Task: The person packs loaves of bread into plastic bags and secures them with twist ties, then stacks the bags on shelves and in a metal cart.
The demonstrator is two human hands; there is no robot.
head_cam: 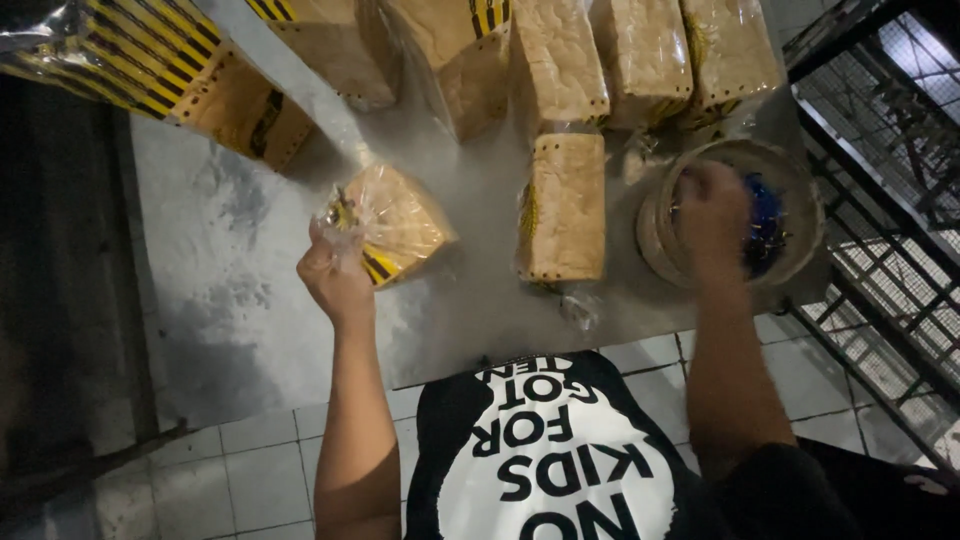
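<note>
Gripping one bagged loaf (395, 222), left hand (335, 275); right hand (712, 215) inside one bowl (800, 190)

Single head view, looking steeply down, close over metal table (250, 300), tiled floor (250, 470) below

- Bagged loaf (395, 225): golden brown, with yellow-and-black stripes.
- Round bowl (800, 195): beige, blue pieces inside.
- Table (230, 250): grey.
- Floor tiles (260, 480): white.
- Shirt (550, 460): black, white print.
</note>
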